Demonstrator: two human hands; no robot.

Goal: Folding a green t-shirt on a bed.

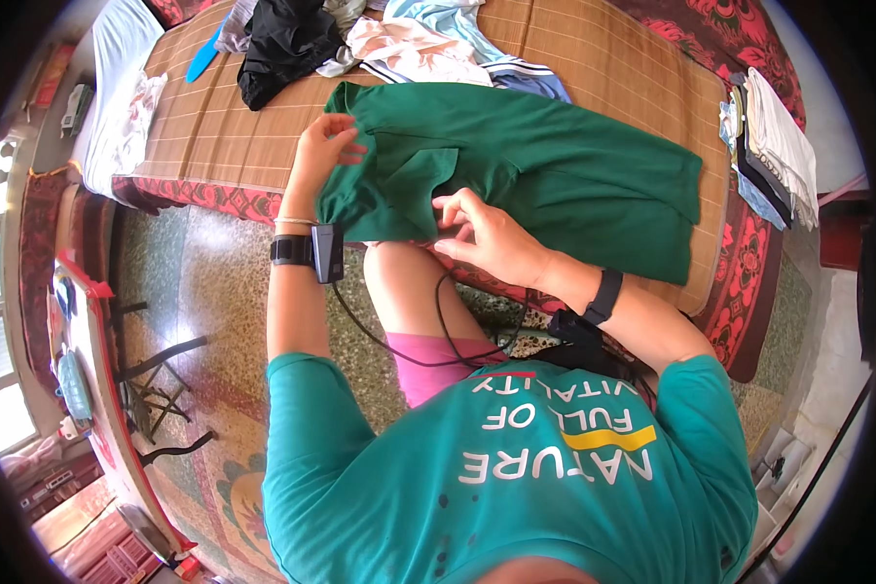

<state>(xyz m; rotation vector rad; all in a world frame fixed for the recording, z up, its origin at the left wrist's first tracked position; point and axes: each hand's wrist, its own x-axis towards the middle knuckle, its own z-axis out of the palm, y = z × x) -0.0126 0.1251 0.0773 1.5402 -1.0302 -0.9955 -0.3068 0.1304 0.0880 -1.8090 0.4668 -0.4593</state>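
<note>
A green cloth garment (555, 160) lies spread over the near edge of the bed, its longer part stretching to the right. A raised fold (427, 175) stands up near its middle left. My left hand (328, 148) hovers at the garment's left end, fingers slightly curled and apart, with no cloth visibly gripped. By the fold's lower edge is my right hand (493, 241), its thumb and index finger bent and apart. Whether its fingertips touch the cloth is hard to tell.
Behind the garment lie a black garment (285, 51), a pale pink cloth (416, 51) and blue clothing (533, 77). Folded clothes are stacked (781, 146) at the right on the woven mat (212, 124). A table (109, 409) stands left; black cables (387, 350) hang between my wrists.
</note>
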